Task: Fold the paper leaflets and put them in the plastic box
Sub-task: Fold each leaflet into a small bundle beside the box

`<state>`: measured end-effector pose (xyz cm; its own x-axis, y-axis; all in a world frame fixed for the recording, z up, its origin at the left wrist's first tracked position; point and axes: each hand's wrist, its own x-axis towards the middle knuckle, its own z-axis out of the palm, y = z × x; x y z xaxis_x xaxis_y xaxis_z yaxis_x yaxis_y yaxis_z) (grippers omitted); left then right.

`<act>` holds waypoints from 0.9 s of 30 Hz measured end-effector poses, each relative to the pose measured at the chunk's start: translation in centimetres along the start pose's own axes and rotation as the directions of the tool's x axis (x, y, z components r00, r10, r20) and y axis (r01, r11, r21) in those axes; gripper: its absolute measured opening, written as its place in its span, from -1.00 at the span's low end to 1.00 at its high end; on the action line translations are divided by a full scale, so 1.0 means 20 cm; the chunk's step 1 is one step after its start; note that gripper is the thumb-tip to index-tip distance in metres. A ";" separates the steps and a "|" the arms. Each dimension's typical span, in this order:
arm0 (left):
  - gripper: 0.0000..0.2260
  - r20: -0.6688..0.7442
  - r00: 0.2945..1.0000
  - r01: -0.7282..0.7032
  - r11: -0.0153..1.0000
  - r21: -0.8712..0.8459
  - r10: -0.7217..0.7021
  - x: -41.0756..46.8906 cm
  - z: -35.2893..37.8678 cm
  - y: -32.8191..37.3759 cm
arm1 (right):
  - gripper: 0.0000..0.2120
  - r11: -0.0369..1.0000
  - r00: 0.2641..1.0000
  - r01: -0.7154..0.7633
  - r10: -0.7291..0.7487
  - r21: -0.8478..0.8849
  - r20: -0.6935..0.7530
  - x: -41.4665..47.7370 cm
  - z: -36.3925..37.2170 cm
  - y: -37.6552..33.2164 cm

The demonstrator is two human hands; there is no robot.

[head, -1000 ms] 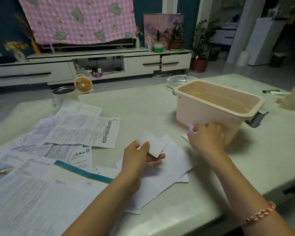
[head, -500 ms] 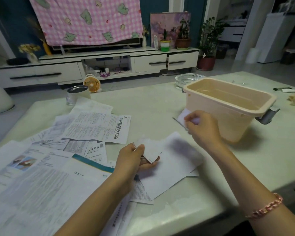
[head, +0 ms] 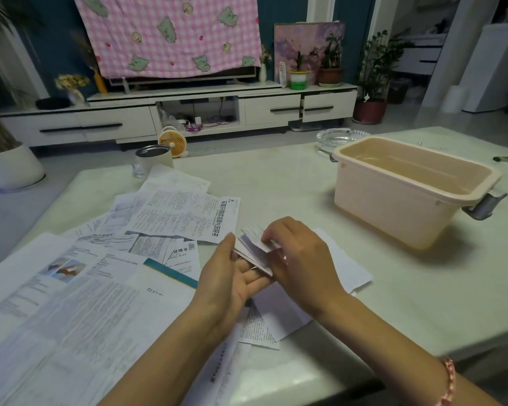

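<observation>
Pale peach plastic box (head: pixel 393 212); white black-printed leaflets (head: pixel 185 215); pink-checked cloth (head: pixel 170 33).

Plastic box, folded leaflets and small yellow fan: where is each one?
plastic box (head: pixel 393 212), head view, near side wall.
folded leaflets (head: pixel 251 240), head view, top sheet between the hands.
yellow fan (head: pixel 173 146), head view, front grille.

A home living room: a long white TV cabinet (head: pixel 170 112) with drawers runs along a dark teal wall, a pink checked blanket (head: pixel 170 33) draped over the television, potted plants (head: pixel 372 77) and a small yellow fan (head: pixel 173 145) on the floor.
</observation>
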<state>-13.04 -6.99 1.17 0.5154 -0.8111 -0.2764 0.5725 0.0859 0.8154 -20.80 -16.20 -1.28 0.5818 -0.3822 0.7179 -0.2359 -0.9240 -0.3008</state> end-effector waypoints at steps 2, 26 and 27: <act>-0.71 0.014 0.999 -0.036 0.996 0.085 0.035 -0.01 -0.03 0.00 | -0.80 0.998 0.997 0.040 -0.043 0.051 0.060 0.00 0.01 -0.01; -0.71 -0.099 0.875 -0.314 0.711 0.629 0.474 0.09 -0.10 -0.05 | -0.67 0.828 0.865 -0.433 0.271 0.356 0.422 0.02 0.01 -0.08; -0.74 -0.120 0.863 -0.311 0.704 0.638 0.490 0.10 -0.09 -0.05 | -0.69 0.776 0.850 -0.489 0.321 0.399 0.417 0.02 0.01 -0.08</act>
<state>-11.51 -7.65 -1.14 0.8020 -0.5889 0.1000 -0.1640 -0.0560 0.9849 -20.04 -14.92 -0.68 0.7433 -0.6195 0.2524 -0.1564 -0.5278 -0.8349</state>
